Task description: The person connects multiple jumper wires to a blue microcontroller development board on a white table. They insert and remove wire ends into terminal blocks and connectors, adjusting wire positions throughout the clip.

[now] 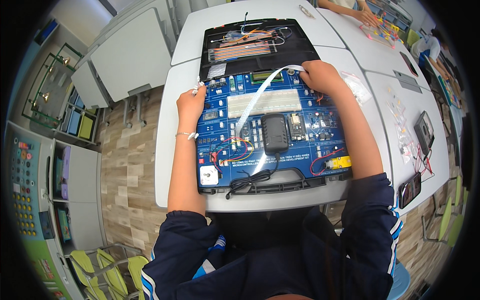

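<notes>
An open black case holds a blue electronics kit board (240, 175) on the white table in front of me. My right hand (321, 77), at the board's far right corner, pinches the end of a white flat strip (265, 85). From there the strip arches left over the breadboard (290, 101) and down to the board's middle. My left hand (192, 104) is closed at the far left edge, with something small and white (199, 83) at its fingertips. A black power adapter (275, 132) lies on the board, its cable (247, 182) bundled near the front edge.
The case lid (255, 55) lies back, holding ribbon jumper wires (245, 51). To the right are a multimeter (424, 132), a phone (410, 190) and small bagged parts (397, 112). Across the table, another person's hand (367, 19) touches a colourful stick model (382, 32).
</notes>
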`<state>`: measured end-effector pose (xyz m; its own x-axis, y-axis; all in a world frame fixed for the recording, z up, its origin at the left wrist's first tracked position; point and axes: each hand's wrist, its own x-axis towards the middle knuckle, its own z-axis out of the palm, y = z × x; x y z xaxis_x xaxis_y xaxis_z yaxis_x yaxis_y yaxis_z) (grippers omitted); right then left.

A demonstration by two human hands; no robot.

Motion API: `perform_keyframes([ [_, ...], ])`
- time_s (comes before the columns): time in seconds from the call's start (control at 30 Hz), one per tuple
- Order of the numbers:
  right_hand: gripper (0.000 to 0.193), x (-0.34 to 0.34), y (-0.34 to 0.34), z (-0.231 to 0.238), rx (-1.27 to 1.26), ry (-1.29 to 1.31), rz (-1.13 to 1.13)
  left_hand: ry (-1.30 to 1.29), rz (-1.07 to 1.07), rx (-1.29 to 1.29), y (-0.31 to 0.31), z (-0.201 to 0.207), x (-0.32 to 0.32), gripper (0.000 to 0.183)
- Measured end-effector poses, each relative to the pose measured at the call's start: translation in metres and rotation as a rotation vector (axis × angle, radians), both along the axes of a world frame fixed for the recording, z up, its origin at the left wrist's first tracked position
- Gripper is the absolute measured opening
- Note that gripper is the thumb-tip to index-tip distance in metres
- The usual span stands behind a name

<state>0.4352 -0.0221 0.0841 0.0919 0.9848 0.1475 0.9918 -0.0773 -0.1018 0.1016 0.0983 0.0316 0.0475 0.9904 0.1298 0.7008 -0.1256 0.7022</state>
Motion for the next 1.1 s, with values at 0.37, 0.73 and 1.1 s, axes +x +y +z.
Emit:
perform_keyframes([
  [0.37,0.026,-0.002,-0.003,0.002,0.002,0.021,-0.002,-0.008,-0.023,0.036,-0.002,-0.001,0.000,0.047],
  [0.73,0.027,0.001,-0.003,0.005,-0.041,0.078,0.027,0.059,-0.029,0.024,0.005,-0.004,-0.004,0.054],
  [1.1,0.027,0.002,-0.004,-0.003,0.033,0.068,0.006,0.032,-0.041,-0.024,0.000,0.003,-0.002,0.048],
])
